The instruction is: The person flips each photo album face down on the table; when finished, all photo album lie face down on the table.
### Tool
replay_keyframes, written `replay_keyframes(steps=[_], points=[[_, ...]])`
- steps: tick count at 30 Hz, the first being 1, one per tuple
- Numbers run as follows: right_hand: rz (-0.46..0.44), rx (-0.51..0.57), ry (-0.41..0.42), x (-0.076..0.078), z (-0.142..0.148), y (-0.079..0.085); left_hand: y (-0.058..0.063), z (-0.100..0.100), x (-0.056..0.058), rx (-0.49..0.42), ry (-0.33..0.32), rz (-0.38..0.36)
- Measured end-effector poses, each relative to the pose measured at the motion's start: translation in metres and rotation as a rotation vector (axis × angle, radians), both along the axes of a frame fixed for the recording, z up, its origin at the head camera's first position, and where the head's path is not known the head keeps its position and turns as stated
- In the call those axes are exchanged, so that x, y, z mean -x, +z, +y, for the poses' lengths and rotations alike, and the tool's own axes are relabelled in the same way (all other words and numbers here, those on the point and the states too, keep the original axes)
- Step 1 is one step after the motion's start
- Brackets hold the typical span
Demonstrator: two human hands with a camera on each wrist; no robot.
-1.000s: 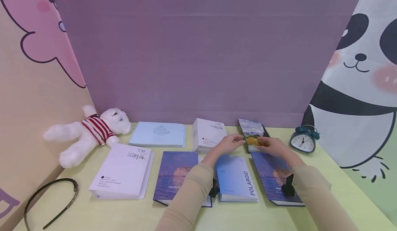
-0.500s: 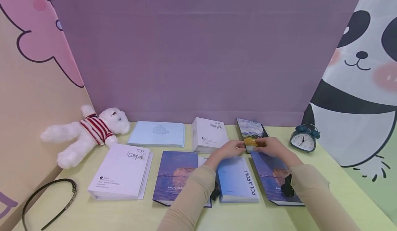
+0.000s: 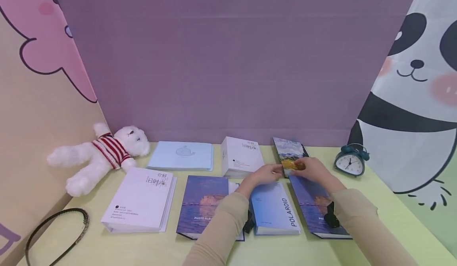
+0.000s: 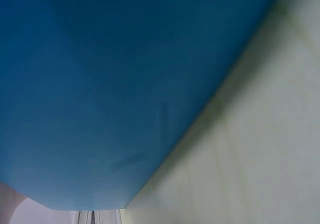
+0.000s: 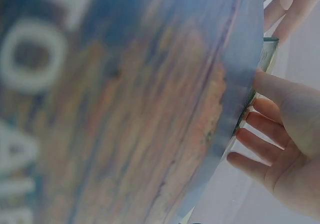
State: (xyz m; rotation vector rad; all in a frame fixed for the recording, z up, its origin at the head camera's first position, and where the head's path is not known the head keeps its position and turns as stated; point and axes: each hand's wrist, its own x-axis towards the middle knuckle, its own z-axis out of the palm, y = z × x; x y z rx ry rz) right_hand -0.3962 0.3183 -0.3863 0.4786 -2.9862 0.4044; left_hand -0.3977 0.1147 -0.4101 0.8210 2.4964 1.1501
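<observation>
A thin book with a painted wheat-field cover (image 3: 288,152) lies at the back right. My left hand (image 3: 264,175) reaches to its near left corner, fingers fairly straight. At its near right edge, the right hand (image 3: 314,171) touches with its fingertips. In the right wrist view, this right hand (image 5: 295,134) has its thumb and extended fingers along the book's edge (image 5: 269,51), with part of the left hand (image 5: 295,4) above. Under the left wrist lies the blue POLAROID album (image 3: 273,208), which fills much of the left wrist view. A purple photo album (image 3: 314,202) lies under the right wrist.
A second purple photo album (image 3: 201,202), a large white album (image 3: 141,198), a smaller white album (image 3: 242,155) and a pale blue whale album (image 3: 182,155) share the table. A white plush toy (image 3: 110,151), a black headband (image 3: 83,230) and an alarm clock (image 3: 350,163) stand around them.
My left hand has come down and nearer to the painted book's near left corner. The right hand has shifted slightly left along its near edge. The book has hardly moved.
</observation>
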Motion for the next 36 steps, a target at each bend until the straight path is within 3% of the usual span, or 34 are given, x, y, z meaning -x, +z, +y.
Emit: replay_keyframes(steps=[9, 17, 26, 36], points=[[0.089, -0.009, 0.077, 0.001, 0.002, 0.0, 0.001, -0.001, 0.0, -0.026, -0.007, 0.003], [0.17, 0.127, 0.086, -0.01, -0.003, 0.011, 0.001, -0.006, 0.002, -0.122, 0.015, -0.004], [0.145, 0.239, 0.04, -0.016, -0.01, 0.015, 0.008, -0.018, 0.001, -0.293, 0.007, -0.164], [0.132, 0.358, 0.009, -0.019, -0.016, 0.018, 0.012, -0.02, 0.001, -0.431, 0.011, -0.27]])
